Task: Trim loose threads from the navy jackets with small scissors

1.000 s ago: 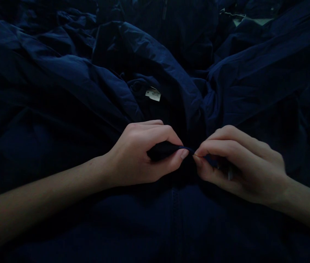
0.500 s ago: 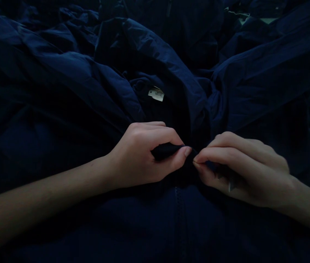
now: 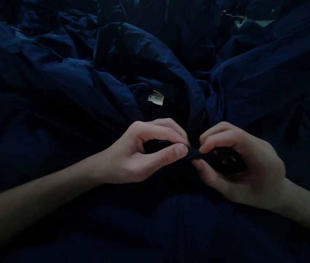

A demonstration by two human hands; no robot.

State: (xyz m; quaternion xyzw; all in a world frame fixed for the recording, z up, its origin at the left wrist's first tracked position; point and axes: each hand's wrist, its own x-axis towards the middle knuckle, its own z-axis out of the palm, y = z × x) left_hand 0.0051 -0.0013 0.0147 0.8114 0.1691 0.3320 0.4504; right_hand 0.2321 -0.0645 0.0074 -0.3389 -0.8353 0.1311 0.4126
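Observation:
A navy blue garment (image 3: 149,223), which looks like a jacket, fills the view. Between thumb and fingers, my left hand (image 3: 144,153) pinches a dark fold of it near the middle. Just to the right, my right hand (image 3: 248,164) has its thumb below and its fingertips above the same fold, closed around it. Something dark and glossy (image 3: 227,159) shows inside the curl of my right hand; what it is I cannot make out. A line of stitching or zip (image 3: 177,223) runs down below the hands. Beyond them, a white printed label (image 3: 156,98) lies inside the garment's opening.
Bunched navy fabric (image 3: 69,73) spreads at the far left, and a long fold (image 3: 264,73) reaches to the upper right. A pale patch with a light thread-like edge (image 3: 242,21) shows at the far right. The light is very dim.
My right thumb and fingers have parted slightly and shifted up along the fold. My left thumb lies flatter, and its hand has moved a little left. The glossy dark thing shows more.

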